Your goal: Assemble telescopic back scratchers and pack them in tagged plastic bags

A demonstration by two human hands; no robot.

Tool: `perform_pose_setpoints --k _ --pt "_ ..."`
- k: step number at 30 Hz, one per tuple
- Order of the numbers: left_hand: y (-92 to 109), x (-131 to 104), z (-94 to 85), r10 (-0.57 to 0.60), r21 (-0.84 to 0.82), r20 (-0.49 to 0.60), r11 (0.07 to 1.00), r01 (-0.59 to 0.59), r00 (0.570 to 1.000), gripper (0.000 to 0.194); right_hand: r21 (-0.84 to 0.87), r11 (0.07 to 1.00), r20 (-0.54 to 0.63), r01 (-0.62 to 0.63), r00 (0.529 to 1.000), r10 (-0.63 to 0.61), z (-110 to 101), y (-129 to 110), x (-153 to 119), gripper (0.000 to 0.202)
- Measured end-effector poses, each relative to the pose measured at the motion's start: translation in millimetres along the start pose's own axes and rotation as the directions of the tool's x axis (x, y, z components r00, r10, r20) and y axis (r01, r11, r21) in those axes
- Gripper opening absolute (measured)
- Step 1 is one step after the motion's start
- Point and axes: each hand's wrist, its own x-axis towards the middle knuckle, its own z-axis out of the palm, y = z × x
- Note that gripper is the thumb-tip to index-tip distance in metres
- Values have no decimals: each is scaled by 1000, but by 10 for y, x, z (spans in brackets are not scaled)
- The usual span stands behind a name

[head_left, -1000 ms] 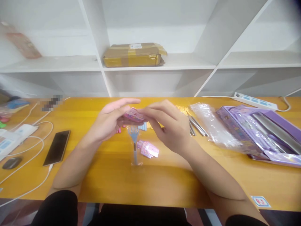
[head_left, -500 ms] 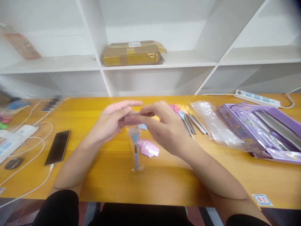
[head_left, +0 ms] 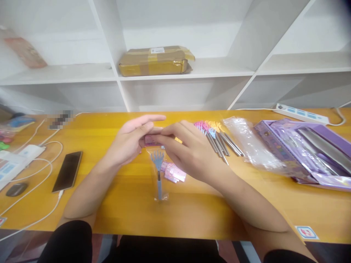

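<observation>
My left hand (head_left: 128, 142) is closed around a small pink card or stack of cards (head_left: 150, 140), its index finger stretched out above it. The thumb and fingers of my right hand (head_left: 189, 149) are pinched at the card's right edge. Below the hands lies a blue hand-shaped back scratcher (head_left: 158, 164) inside a clear plastic sleeve. Beside it, several shiny pink cards (head_left: 174, 172) are spread in a loose pile, partly behind my right hand. Further right, a bunch of back scratchers (head_left: 216, 137) with pink, blue and yellow heads rests on the table.
Clear plastic sleeves (head_left: 246, 142) lie right of the bunch, next to an open purple box (head_left: 301, 149). A phone (head_left: 67, 171) with a charging cable, a black earbud case or mouse (head_left: 17, 189) and a power strip (head_left: 23, 160) occupy the left. Behind, a taped parcel (head_left: 156, 62) sits on a white shelf.
My right hand has shifted slightly left and down along the pink card. My left hand stays nearly in place; the bagged back scratcher and the card pile have not moved.
</observation>
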Motion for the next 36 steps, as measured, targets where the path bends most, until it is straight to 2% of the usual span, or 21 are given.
perform_pose_setpoints --k 4,9,13,21,23,25,27,30,32,34,36 --pt "-9 7 5 13 -36 17 999 -13 1000 39 -23 1000 15 1 1000 -1 8 9 -6 33" --pt "-24 3 -18 30 -34 24 999 -29 999 37 15 1000 102 -9 995 7 -8 -1 -13 34" --pt "-17 4 -32 48 29 6 998 -48 999 37 33 999 142 -28 990 23 -16 -16 -14 32" --pt "-14 1 18 171 156 -85 975 -157 982 39 36 999 147 -7 989 2 -29 -17 0 31" --pt "-18 -1 29 197 168 -96 969 -179 976 39 84 996 136 -40 990 28 -28 -6 -3 29" --pt "-19 -1 38 226 160 -86 964 -210 970 38 136 977 110 -161 983 147 -37 6 -6 21" --pt "-15 -2 47 247 149 -75 961 -234 966 36 176 926 122 -334 941 316 -61 25 -5 11" --pt "-6 -4 59 258 167 -93 956 -241 962 36 236 804 292 -546 829 477 -92 89 10 27" --pt "-4 -5 64 276 178 -109 950 -255 955 37 284 715 451 -640 747 489 -77 156 22 37" --pt "-6 -6 66 307 176 -110 942 -285 945 38 327 641 584 -694 682 440 -21 226 27 41" --pt "-13 -6 65 327 172 -104 936 -307 939 38 384 603 669 -700 661 341 68 278 20 41"
